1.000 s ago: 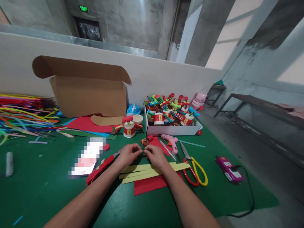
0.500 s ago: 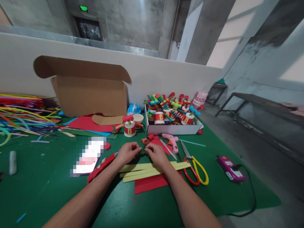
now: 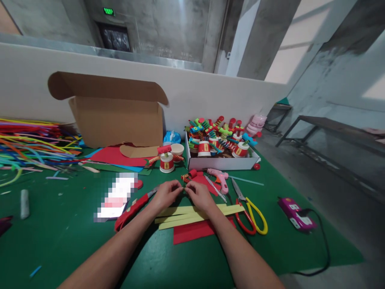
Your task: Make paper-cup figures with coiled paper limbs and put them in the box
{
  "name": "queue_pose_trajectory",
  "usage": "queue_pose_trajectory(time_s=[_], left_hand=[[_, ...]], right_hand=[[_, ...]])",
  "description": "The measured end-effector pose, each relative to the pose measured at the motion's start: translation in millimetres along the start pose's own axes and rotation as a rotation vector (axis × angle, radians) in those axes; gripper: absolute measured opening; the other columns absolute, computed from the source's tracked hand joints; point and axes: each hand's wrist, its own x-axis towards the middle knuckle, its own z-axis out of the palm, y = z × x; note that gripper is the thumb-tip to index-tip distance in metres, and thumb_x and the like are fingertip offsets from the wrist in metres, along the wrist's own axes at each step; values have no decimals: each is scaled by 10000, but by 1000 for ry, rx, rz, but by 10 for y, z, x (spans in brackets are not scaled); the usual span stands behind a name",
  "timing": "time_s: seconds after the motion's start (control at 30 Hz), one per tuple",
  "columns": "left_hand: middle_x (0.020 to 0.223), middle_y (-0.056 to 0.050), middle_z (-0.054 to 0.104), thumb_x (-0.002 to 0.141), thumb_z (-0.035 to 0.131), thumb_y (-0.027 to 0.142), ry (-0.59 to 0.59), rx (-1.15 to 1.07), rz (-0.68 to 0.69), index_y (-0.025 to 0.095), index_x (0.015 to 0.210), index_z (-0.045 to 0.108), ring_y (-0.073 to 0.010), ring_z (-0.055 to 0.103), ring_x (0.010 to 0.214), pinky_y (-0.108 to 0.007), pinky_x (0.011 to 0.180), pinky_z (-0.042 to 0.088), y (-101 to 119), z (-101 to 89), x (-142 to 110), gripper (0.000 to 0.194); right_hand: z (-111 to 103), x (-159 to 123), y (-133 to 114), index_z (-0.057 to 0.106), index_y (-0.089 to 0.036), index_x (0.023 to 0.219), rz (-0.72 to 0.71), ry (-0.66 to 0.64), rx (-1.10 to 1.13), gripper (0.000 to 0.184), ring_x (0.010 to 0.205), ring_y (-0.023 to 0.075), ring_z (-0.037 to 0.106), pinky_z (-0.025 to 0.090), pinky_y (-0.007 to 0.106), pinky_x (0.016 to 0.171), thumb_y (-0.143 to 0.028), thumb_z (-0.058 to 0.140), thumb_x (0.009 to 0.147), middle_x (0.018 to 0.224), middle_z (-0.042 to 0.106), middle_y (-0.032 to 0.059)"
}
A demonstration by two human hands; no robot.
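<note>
Small greenish piece (image 3: pixel 183 188), exact shape and material too small to tell: located right between my facing fingertips, centrally over the green-topped bench (image 3: pixel 159 259).
Left hand (image 3: pixel 167 195): thumb and fingers pinched on its left side.
Right hand (image 3: pixel 199 196): likewise pinched, on its right side.
Flat yellow strips (image 3: pixel 177 219), several: closer to the near edge than my fingertips, partly over a flat red sheet (image 3: pixel 192 233).
Metal scissors, one red handle, one yellow (image 3: pixel 241 196): right of my right hand.
Pink plastic glue gun (image 3: pixel 221 177): farther back, beyond that hand.
White open box of colourful cup figures (image 3: pixel 222 163): toward the far edge.
Purple power block (image 3: pixel 293 212): near the right edge.
</note>
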Motion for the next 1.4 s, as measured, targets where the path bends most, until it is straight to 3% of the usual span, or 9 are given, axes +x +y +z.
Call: queue_pose_trajectory(time_s=[0.33,0.5,0.67,0.87,1.0,1.13,1.23,1.3,1.4], left_hand=[[465,49,494,757,501,426,90,145,-24,205,626,544,-131,470,462,-232,497,324,-22,-46,20,261],[555,28,609,776,513,392,192,169,-117,190,828,664,-137,500,428,-248,525,366,-15,-129,45,257],[632,-32,654,828,486,411,240,407,18,203,695,650,-185,570,617,-258,591,357,5,-164,12,297],[745,-53,699,856,472,374,222,450,77,222,772,680,-212,618,744,-272,695,417,-7,-96,-34,271],[934,-66,719,857,443,275,187,413,206,229,974,691,-203,630,838,-281,769,443,-26,-65,-37,277],[728,-69,691,899,416,366,122,513,154,208,777,694,-206,615,700,-281,681,438,-54,-32,-47,343],[948,-70,724,881,413,252,129,479,228,237,1012,697,-214,641,872,-283,759,452,-39,-22,-65,313],[994,-69,722,852,436,208,154,498,245,256,1061,692,-221,640,912,-291,786,456,10,-62,-75,334],[929,-87,727,836,477,228,227,593,210,241,917,728,-242,647,866,-300,754,455,117,-249,-63,264]], right_hand=[[-7,21,37,607,-190,699,39,53,46,135,631,141,546,392,240,624,-217,544,815,642,619,-10],[-53,45,35,596,-197,733,89,160,95,158,596,137,557,401,241,601,-295,524,835,659,633,-9],[-41,34,15,596,-196,693,47,177,82,209,625,147,562,398,247,607,-350,545,824,650,631,-1],[-50,27,-2,600,-192,660,62,190,93,294,634,155,570,416,258,622,-415,529,839,647,643,9],[-76,34,-43,650,-192,744,23,256,112,214,812,182,628,457,283,763,-371,560,818,826,720,41],[-82,32,-63,660,-178,838,107,249,226,301,613,159,612,473,259,615,-415,478,876,626,682,30],[-75,26,-68,635,-173,940,121,260,325,347,484,124,573,447,231,502,-470,468,874,653,680,19],[-68,22,-70,622,-176,834,103,246,336,350,458,106,556,429,219,471,-503,501,846,698,687,28],[-49,17,-75,587,-185,701,102,207,315,368,464,104,548,415,210,463,-526,519,822,641,665,22]])
